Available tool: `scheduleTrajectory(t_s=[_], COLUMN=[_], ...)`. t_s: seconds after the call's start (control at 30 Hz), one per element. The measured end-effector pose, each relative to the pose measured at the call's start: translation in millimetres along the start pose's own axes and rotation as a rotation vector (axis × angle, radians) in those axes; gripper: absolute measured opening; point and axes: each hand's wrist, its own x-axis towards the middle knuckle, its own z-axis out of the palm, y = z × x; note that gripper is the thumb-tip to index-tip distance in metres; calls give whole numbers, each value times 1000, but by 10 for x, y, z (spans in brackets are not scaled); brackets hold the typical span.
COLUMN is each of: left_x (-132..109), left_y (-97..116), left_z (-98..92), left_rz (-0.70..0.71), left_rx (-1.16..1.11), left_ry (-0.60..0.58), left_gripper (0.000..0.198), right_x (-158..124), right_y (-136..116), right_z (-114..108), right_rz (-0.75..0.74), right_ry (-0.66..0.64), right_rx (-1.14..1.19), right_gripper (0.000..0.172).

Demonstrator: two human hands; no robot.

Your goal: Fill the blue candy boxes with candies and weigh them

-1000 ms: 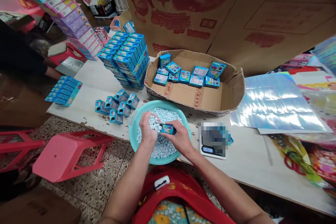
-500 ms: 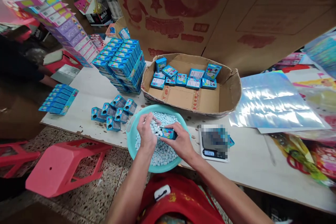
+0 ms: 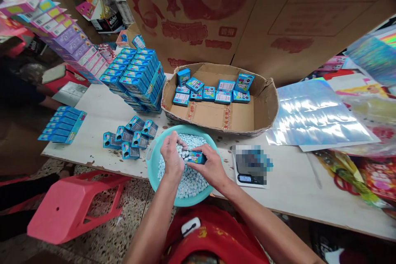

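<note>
My right hand (image 3: 213,165) grips a small blue candy box (image 3: 195,157) between thumb and fingers, tipped on its side over a turquoise basin (image 3: 150,173). Cupped at the box's left end, my left hand (image 3: 171,152) holds some small pale candies (image 3: 183,151) against that end. Loose pale blue and white candies (image 3: 192,185) fill the basin below both hands. Left of the basin, several blue candy boxes (image 3: 139,140) lie on the table. A cut-down cardboard box (image 3: 244,115) behind the basin contains more of them.
A digital scale (image 3: 247,179) with a blurred item on it lies right of the basin. Shiny sheets (image 3: 318,111) cover the right side. Stacked blue boxes (image 3: 139,74) stand at back left. A red stool (image 3: 58,210) and another person's arm (image 3: 51,103) are at left.
The candy box in my right hand has turned slightly, showing a different part of its print. Both hands stay over the basin, and the whole view has shifted a little.
</note>
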Motion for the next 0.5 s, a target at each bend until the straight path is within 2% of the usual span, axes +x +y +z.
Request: scheduleTrajectory(t_s=[0.13, 0.3, 0.5], left_x=[-45, -51, -14], left_y=[51, 118, 88], left_z=[35, 34, -6], left_rz=[80, 88, 91], left_rx=[89, 149, 182], left_ry=[10, 20, -91], left_gripper=[38, 43, 45], right_x=[6, 34, 28], right_y=[-46, -136, -199], right_z=[-10, 15, 39], right_rz=[-16, 8, 32], right_ry=[4, 44, 46], right_rx=[-10, 39, 149], right_gripper=[35, 30, 26])
